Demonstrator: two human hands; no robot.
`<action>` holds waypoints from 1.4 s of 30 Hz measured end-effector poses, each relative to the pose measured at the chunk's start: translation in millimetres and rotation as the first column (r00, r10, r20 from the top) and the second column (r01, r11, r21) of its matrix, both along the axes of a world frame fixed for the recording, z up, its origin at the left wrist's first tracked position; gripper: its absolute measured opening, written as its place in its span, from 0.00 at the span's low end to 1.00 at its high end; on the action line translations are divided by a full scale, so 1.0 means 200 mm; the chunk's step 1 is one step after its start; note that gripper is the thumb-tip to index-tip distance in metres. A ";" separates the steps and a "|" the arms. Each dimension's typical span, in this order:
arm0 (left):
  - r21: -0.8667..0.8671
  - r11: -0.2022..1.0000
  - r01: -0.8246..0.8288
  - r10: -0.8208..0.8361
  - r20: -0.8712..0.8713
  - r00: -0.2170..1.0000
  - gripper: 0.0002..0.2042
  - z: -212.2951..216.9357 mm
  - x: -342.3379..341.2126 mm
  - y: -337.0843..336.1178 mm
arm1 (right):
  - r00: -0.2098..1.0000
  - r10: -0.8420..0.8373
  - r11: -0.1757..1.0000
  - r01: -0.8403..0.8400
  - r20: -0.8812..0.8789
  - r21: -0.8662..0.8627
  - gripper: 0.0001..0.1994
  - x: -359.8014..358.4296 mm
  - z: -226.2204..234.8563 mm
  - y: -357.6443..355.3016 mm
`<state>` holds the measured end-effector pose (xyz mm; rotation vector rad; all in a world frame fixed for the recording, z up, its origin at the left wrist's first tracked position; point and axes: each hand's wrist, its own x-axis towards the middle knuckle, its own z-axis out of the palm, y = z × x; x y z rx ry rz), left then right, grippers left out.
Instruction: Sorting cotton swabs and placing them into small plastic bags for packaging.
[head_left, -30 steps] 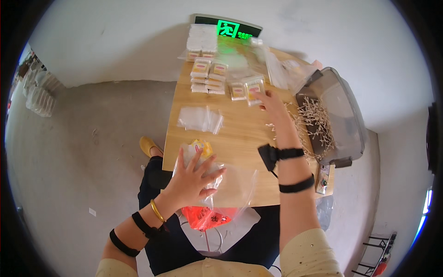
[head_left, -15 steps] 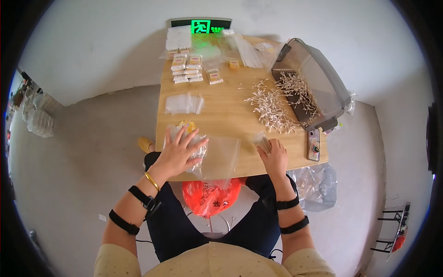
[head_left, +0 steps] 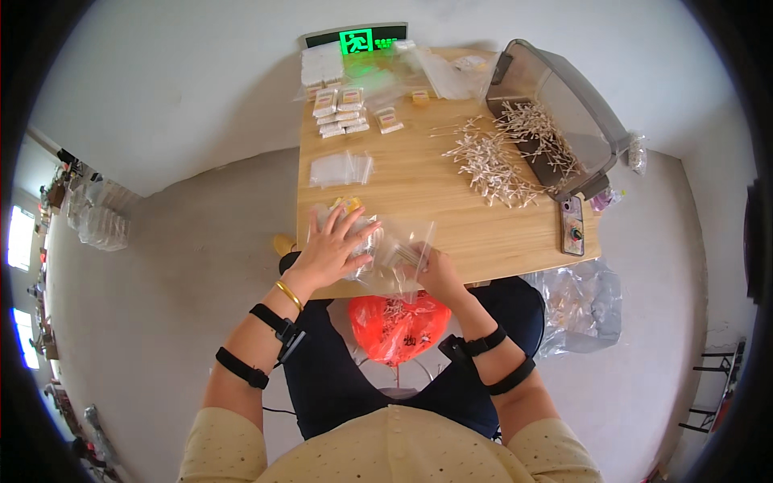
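Note:
My left hand [head_left: 328, 248] lies with fingers spread on a stack of clear plastic bags at the table's near edge; a yellow label [head_left: 346, 203] peeks out beyond its fingertips. Beside it, a larger clear bag [head_left: 423, 233] extends to the right. My right hand [head_left: 439, 272] is closed on a small clear packet of cotton swabs [head_left: 403, 256], which overlaps the clear bag; whether it is inside the bag or on top, I cannot tell. Loose cotton swabs [head_left: 495, 165] are heaped at the right, spilling from a tipped grey translucent bin [head_left: 576, 97].
Filled swab packets [head_left: 342, 113] are stacked at the far left, near flat clear bags [head_left: 342, 169]. A phone [head_left: 572, 227] lies at the right edge. Below the table hang a red plastic bag [head_left: 398, 326] and, on the right, a bin with a clear liner [head_left: 592, 310].
My right hand has moved left with the swab packet, from beside the clear bag to over it. My left hand stays spread on the stack. The whole view has shifted slightly.

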<state>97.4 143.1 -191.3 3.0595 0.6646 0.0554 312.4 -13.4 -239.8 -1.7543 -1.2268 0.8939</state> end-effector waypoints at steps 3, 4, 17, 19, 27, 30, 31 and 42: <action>0.025 1.000 0.005 -0.004 -0.010 1.000 0.32 0.01 0.00 -0.01 | 0.988 0.152 0.985 -0.150 0.028 -0.087 0.26 0.01 -0.01 0.08; 0.018 1.000 0.006 -0.006 -0.016 1.000 0.33 0.01 -0.01 -0.01 | 0.974 0.224 0.965 -0.219 0.024 -0.143 0.27 0.02 -0.01 0.10; -0.089 0.996 0.011 -0.010 0.008 1.000 0.43 0.07 -0.06 0.02 | 0.772 0.376 0.907 -0.420 -0.513 0.033 0.29 -0.06 -0.10 0.22; -0.089 0.996 -0.020 0.028 0.098 0.995 0.42 0.10 -0.06 -0.01 | 0.722 0.384 0.902 -0.427 -0.575 0.067 0.30 -0.06 -0.09 0.21; -0.226 0.926 -0.303 0.375 0.445 0.813 0.35 0.03 -0.26 -0.36 | 0.634 0.232 0.943 -0.331 -0.738 0.012 0.31 -0.06 -0.04 0.20; -0.253 0.915 -0.314 0.397 0.420 0.816 0.35 0.02 -0.26 -0.37 | 0.598 0.194 0.951 -0.310 -0.778 0.000 0.31 -0.07 -0.01 0.20; -0.255 0.915 -0.313 0.395 0.405 0.825 0.35 0.02 -0.26 -0.36 | 0.592 0.182 0.954 -0.300 -0.785 -0.005 0.31 -0.07 0.00 0.20; -0.217 0.923 -0.318 0.378 0.360 0.853 0.36 0.04 -0.25 -0.31 | 0.935 0.352 0.931 -0.345 -0.037 0.118 0.27 -0.17 -0.13 0.25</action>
